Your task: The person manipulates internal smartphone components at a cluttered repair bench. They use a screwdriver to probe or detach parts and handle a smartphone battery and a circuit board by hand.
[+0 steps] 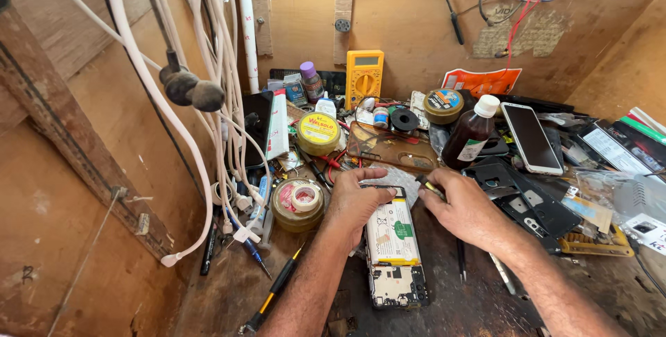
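White and green, the battery shows inside the opened phone [394, 250], which lies flat on the wooden table [472, 302] with its back cover off. The long axis of the phone runs from near the person away toward the far wall, almost straight. The near end, with the circuit board, is free; both hands are at the far end.

The left hand [355, 201] rests on the upper left edge of the phone, fingers bent and pressed down on it, holding nothing. The right hand [466, 208] is just beside the upper right corner and pinches a small metal tool [429, 186] whose tip points toward the top of the phone. The left hand is nearer, as it touches the phone.

Farther back lie a brown bottle [470, 134] and a yellow multimeter [364, 77].
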